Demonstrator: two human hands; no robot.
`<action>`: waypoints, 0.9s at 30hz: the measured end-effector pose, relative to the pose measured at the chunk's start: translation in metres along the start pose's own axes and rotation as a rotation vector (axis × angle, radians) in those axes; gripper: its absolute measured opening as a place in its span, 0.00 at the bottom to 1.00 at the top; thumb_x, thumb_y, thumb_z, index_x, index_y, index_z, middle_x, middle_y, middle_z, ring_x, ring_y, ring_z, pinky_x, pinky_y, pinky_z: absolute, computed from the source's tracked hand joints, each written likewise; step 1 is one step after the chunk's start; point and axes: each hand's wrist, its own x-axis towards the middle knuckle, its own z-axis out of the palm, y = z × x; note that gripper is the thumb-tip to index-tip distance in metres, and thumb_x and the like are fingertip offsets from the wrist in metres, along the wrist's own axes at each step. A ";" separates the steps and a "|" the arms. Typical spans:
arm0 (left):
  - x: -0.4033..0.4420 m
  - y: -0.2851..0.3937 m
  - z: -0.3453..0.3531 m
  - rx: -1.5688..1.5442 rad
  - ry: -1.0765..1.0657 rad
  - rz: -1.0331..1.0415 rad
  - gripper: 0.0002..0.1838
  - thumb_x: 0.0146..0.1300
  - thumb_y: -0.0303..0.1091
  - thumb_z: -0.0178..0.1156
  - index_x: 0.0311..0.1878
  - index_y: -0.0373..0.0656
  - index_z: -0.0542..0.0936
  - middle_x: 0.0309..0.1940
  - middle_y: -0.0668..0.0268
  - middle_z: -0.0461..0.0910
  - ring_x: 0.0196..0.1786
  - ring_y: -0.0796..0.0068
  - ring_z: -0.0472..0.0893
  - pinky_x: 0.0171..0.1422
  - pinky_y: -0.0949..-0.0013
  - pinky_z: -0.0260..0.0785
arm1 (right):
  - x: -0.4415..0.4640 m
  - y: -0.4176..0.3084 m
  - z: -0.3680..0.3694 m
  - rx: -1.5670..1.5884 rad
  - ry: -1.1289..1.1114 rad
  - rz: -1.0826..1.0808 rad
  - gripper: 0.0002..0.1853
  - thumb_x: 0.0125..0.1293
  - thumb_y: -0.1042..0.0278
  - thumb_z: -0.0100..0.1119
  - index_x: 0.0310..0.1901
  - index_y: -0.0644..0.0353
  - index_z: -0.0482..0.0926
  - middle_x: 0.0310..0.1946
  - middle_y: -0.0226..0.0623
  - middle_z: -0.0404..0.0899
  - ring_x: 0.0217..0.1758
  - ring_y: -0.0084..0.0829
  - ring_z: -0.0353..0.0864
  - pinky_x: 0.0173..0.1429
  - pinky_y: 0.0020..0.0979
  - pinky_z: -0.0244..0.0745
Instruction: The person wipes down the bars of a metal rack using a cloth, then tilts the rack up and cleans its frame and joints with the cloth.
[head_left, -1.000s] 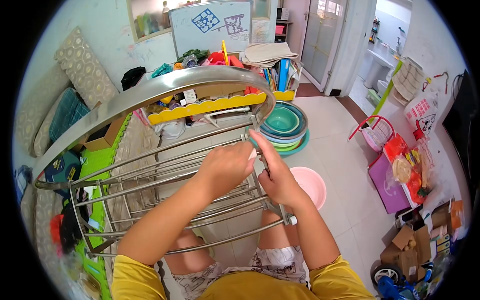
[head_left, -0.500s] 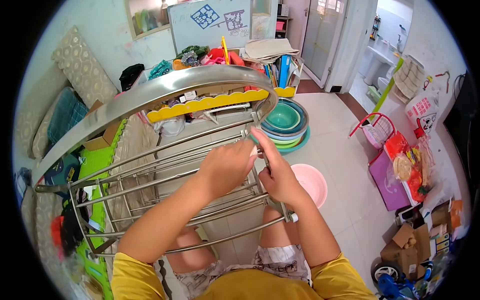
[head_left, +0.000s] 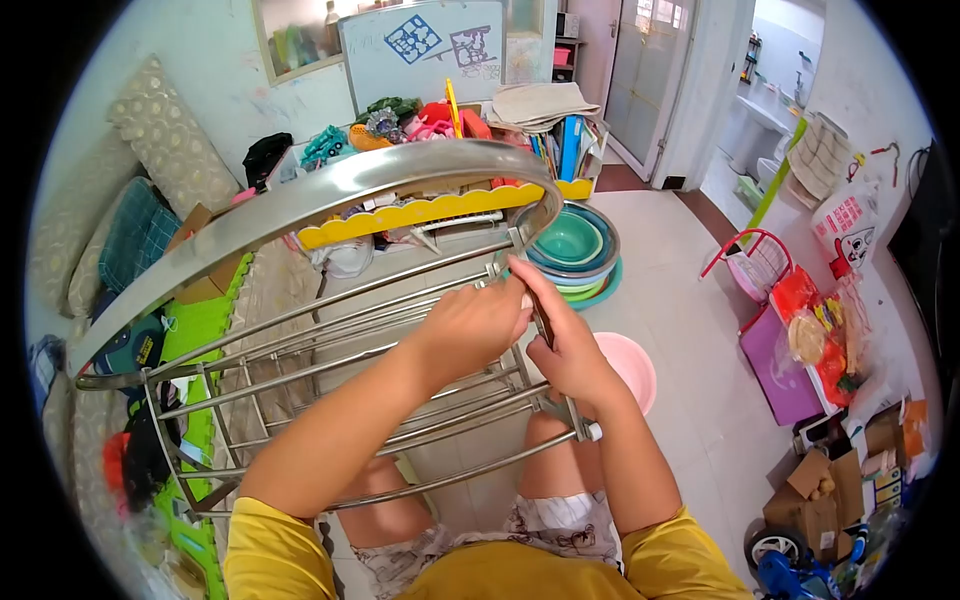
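Note:
A metal rack (head_left: pixel 330 204) of steel rods with a broad curved band along its top lies tilted across my lap. My left hand (head_left: pixel 470 325) is closed at the rack's right end, its fingers bent round something too hidden to make out. Right beside it, my right hand (head_left: pixel 565 345) is wrapped round the flat end bar of the rack, with its index finger stretched up towards my left hand. A white cap (head_left: pixel 595 431) shows at the bar's lower end.
Stacked basins (head_left: pixel 566 240) and a pink basin (head_left: pixel 625 372) stand on the floor ahead. A shelf with a yellow scalloped edge (head_left: pixel 420 210) is at the back. At the right are a purple bag (head_left: pixel 778 365) and a cardboard box (head_left: pixel 815 505).
The rack and both hands have shifted slightly to the right in view. My left hand has turned a little at the end bar; both hands keep their places on the rack.

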 end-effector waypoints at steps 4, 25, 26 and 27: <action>0.008 0.002 -0.004 -0.140 -0.195 -0.145 0.14 0.69 0.38 0.60 0.47 0.35 0.75 0.29 0.50 0.83 0.32 0.42 0.82 0.37 0.44 0.74 | -0.001 -0.011 -0.006 0.010 -0.009 0.050 0.50 0.47 0.94 0.45 0.77 0.53 0.59 0.77 0.46 0.60 0.81 0.46 0.56 0.79 0.35 0.56; 0.000 0.008 0.003 0.053 -0.166 -0.164 0.14 0.68 0.41 0.59 0.44 0.39 0.74 0.31 0.54 0.85 0.29 0.48 0.84 0.32 0.49 0.75 | -0.005 0.005 -0.007 -0.065 -0.007 -0.031 0.49 0.47 0.95 0.44 0.76 0.53 0.60 0.75 0.47 0.61 0.80 0.49 0.58 0.79 0.38 0.59; -0.002 0.010 -0.001 0.052 -0.216 -0.223 0.14 0.69 0.43 0.58 0.45 0.42 0.72 0.33 0.54 0.85 0.31 0.46 0.83 0.34 0.46 0.75 | -0.005 0.005 -0.007 -0.063 -0.006 -0.046 0.49 0.47 0.95 0.44 0.76 0.53 0.60 0.75 0.47 0.61 0.80 0.49 0.58 0.79 0.38 0.58; -0.004 0.010 -0.004 0.052 -0.217 -0.221 0.14 0.69 0.43 0.58 0.45 0.42 0.72 0.33 0.54 0.85 0.31 0.46 0.83 0.34 0.46 0.75 | -0.005 0.005 -0.007 -0.063 -0.004 -0.045 0.49 0.47 0.95 0.44 0.76 0.53 0.60 0.75 0.47 0.61 0.80 0.49 0.58 0.79 0.38 0.58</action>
